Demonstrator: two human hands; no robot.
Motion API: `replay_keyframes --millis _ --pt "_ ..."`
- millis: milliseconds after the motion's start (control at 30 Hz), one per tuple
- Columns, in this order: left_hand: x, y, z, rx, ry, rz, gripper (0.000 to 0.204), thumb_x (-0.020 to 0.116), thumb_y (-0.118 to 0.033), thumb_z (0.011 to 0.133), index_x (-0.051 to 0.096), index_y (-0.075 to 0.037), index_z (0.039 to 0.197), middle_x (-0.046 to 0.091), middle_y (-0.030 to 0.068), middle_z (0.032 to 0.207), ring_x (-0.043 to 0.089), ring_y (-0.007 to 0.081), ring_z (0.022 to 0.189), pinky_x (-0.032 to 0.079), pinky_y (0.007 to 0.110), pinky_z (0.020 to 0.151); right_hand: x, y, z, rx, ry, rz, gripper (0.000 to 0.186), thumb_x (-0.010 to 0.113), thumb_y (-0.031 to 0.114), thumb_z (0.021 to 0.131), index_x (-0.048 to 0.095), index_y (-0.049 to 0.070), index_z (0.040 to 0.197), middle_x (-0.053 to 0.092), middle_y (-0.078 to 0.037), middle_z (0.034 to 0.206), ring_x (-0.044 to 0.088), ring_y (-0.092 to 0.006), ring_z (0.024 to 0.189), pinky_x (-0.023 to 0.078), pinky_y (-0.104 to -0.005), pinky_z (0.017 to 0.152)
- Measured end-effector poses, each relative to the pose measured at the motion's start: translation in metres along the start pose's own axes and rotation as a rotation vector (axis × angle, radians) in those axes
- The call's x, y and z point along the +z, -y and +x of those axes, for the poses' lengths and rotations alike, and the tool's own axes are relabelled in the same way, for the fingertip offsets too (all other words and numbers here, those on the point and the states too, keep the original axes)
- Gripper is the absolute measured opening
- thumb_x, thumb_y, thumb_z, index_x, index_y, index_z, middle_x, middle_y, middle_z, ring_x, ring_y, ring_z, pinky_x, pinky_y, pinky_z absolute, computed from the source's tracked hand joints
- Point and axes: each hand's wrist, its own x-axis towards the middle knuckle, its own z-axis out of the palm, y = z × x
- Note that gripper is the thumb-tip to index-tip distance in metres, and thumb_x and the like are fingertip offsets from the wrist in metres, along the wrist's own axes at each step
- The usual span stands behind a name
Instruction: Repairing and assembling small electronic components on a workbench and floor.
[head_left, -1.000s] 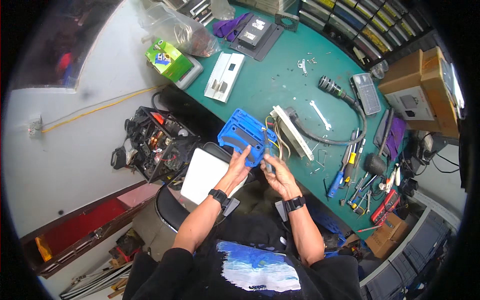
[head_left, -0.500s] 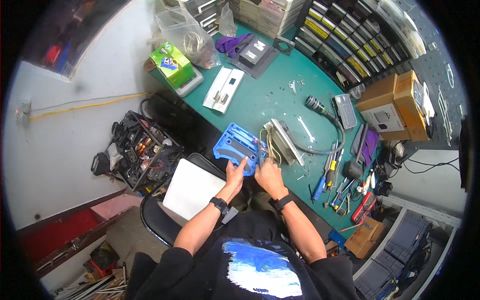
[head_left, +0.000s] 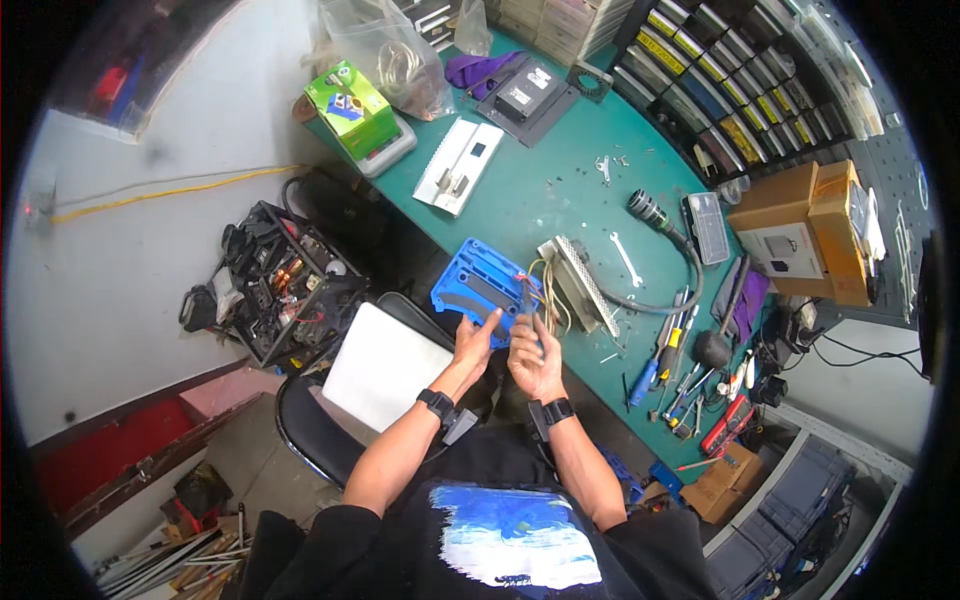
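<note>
We see the left hand [head_left: 474,345] open beside the blue frame [head_left: 478,288] at the edge of the green surface [head_left: 540,190]. The right hand [head_left: 532,355] pinches the wires [head_left: 530,290] leading from the grey unit [head_left: 578,285], lifted clear, presumably for inspection.

Black printed T-shirt, black band on each wrist

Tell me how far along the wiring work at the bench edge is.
Done, it seems: the blue plastic frame lies apart from the white finned unit, whose loose wires hang out. In hand: the right hand pinches a wire end in its fingers, and the left hand is open beside it, holding nothing. Left: the frame is not fitted to the unit; screwdrivers lie untouched.
</note>
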Motion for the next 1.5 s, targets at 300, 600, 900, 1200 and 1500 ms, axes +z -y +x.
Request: replay_keyframes --millis 300,600,900,1200,1500 --pt "-0.008 -0.015 0.008 0.080 0.025 0.047 0.044 0.063 -0.011 0.098 0.041 -0.007 0.136 0.059 0.0096 0.127 0.061 0.0204 0.115 0.054 0.040 0.095 0.031 -0.006 -0.014 -0.277 -0.755 -1.866 0.024 0.053 0.029 0.101 0.057 0.006 0.103 0.057 -0.007 0.072 0.056 -0.0148 0.063 0.046 -0.0313 0.053" --pt "-0.015 -0.042 -0.003 0.099 0.039 0.028 0.044 0.061 -0.009 0.099 0.040 -0.007 0.138 0.058 0.0093 0.129 0.061 0.0205 0.115 0.056 0.038 0.093 0.067 -0.008 -0.020 -0.219 -0.421 -1.762 0.032 0.053 0.017 0.097 0.053 0.000 0.123 0.069 -0.014 0.102 0.065 -0.0180 0.081 0.048 -0.0268 0.057" --pt "-0.034 -0.051 -0.014 0.190 0.050 -0.039 0.043 0.060 -0.009 0.099 0.042 -0.008 0.138 0.057 0.0072 0.131 0.060 0.0202 0.117 0.054 0.040 0.096 0.098 -0.028 -0.044 0.078 -0.495 -1.773 0.041 0.052 0.016 0.098 0.049 0.001 0.136 0.068 -0.013 0.114 0.068 -0.0191 0.097 0.048 -0.0250 0.054" --pt "-0.035 -0.072 -0.031 0.390 0.008 0.054 0.044 0.066 -0.006 0.096 0.046 -0.001 0.134 0.059 0.0078 0.126 0.057 0.0150 0.113 0.046 0.032 0.100 0.079 -0.031 -0.053 -0.196 -0.653 -1.940 0.026 0.052 0.012 0.093 0.052 0.005 0.118 0.066 -0.009 0.102 0.065 -0.0170 0.084 0.048 -0.0299 0.056" --pt "-0.036 -0.078 -0.059 0.448 -0.050 0.190 0.035 0.066 -0.009 0.096 0.051 0.000 0.127 0.064 0.0071 0.115 0.060 0.0131 0.101 0.049 0.030 0.089 0.077 -0.063 -0.049 0.166 -0.521 -1.697 0.045 0.047 0.013 0.090 0.049 -0.003 0.133 0.065 -0.017 0.115 0.067 -0.0265 0.101 0.057 -0.0367 0.077"
